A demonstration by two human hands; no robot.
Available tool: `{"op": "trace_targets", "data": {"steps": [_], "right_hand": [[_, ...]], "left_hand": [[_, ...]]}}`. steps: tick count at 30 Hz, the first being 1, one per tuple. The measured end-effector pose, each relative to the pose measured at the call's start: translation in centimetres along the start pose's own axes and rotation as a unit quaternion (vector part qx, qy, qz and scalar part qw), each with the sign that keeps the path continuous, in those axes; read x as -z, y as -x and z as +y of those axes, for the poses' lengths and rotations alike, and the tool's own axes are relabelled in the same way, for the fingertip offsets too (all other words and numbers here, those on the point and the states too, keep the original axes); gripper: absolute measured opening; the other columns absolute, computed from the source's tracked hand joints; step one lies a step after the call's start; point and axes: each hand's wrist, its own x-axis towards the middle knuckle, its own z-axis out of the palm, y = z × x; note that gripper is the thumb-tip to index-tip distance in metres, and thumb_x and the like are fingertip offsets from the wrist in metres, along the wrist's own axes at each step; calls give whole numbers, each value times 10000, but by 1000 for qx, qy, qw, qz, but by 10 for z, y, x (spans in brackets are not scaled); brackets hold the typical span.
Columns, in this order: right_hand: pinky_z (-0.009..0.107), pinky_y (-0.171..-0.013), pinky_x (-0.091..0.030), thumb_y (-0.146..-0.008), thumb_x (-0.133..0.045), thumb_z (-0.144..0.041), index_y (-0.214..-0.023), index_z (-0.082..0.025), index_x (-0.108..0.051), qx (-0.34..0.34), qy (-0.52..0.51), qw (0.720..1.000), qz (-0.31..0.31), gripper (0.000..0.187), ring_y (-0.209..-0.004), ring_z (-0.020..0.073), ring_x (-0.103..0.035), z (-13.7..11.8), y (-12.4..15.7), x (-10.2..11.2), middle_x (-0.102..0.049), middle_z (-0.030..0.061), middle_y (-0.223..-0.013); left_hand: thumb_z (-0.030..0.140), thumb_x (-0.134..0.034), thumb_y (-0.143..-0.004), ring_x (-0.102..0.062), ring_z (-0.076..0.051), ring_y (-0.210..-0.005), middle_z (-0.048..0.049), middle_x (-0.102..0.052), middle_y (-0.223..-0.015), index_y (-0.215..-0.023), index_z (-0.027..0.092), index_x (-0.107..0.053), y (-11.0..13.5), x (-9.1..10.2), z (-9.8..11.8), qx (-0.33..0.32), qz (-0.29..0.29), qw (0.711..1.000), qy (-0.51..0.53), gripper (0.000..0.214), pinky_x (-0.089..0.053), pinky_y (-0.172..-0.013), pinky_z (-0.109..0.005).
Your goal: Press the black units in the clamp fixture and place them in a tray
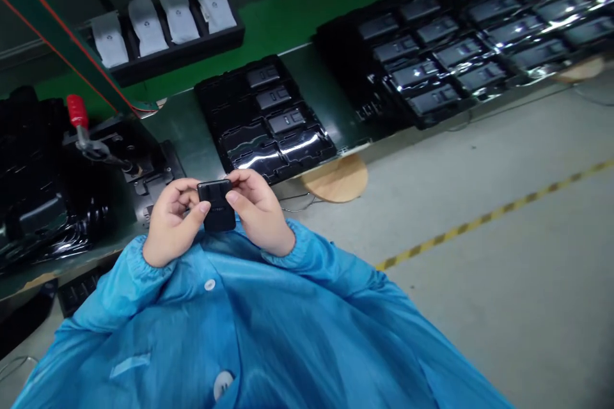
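A small black rectangular device (218, 209) with rounded corners is held close to the front of my blue coat. My left hand (173, 220) grips its left side, thumb on the face. On the opposite edge, the thumb and fingers of my right hand (260, 212) pinch the same device. Faint marking shows on its face, too small to read. Just beyond my hands lies a black plastic tray (244, 140) with several like black devices in its pockets; other pockets hold nothing. Left of it stands a toggle clamp (89, 134) with a red handle on a metal fixture.
Stacked black trays (412, 70) with several devices line the bench to the right. A black box (180, 51) holds several white packets at the back. More black trays (48, 204) pile up at left. Round wooden stools (336, 180) tuck under the bench edge.
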Motion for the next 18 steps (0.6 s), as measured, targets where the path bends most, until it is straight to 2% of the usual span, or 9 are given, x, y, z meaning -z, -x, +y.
{"op": "trace_targets", "data": {"steps": [3, 6, 10, 14, 18], "right_hand": [[378, -845, -576, -1010, -693, -413, -1195, -301, -623, 119, 39, 992, 6, 227, -953, 203, -636, -22, 7, 18, -652, 46, -1098], [420, -823, -604, -1004, -676, -340, -1182, -326, -637, 228, 109, 968, -2, 182, -959, 229, -657, -38, 12, 35, -659, 52, -1084], [445, -806, -639, -942, -702, -192, -1282, -377, -647, 318, 147, 935, -58, 391, -947, 244, -698, -48, 11, 58, -680, 47, -1070], [458, -813, -652, -907, -700, -132, -1363, -386, -623, 343, 148, 923, -89, 528, -961, 250, -711, -50, 7, 73, -684, 51, -1084], [443, -798, -651, -911, -686, -132, -1308, -390, -620, 334, 162, 923, -101, 478, -959, 242, -712, -53, 7, 80, -687, 44, -1087]], "left_hand": [[224, -803, -936, -650, -127, -715, -11, -684, -862, -1282, 233, -683, -7, -12, 10, -94, -46, 993, -56, 367, -547, -678, -240], [147, -813, -885, -700, -163, -748, -30, -728, -920, -1313, 276, -686, -15, -19, 16, -207, -95, 967, -109, 465, -587, -731, -317], [104, -790, -860, -761, -222, -796, -47, -799, -955, -1356, 321, -641, -31, -30, 25, -319, -172, 925, -112, 562, -609, -772, -415], [96, -793, -841, -802, -228, -816, -66, -838, -1044, -1327, 308, -618, -45, -40, 30, -364, -203, 899, -133, 558, -606, -766, -407], [111, -822, -824, -803, -225, -806, -56, -842, -1058, -1260, 308, -649, -52, -42, 28, -371, -217, 890, -151, 508, -606, -757, -399]]}}
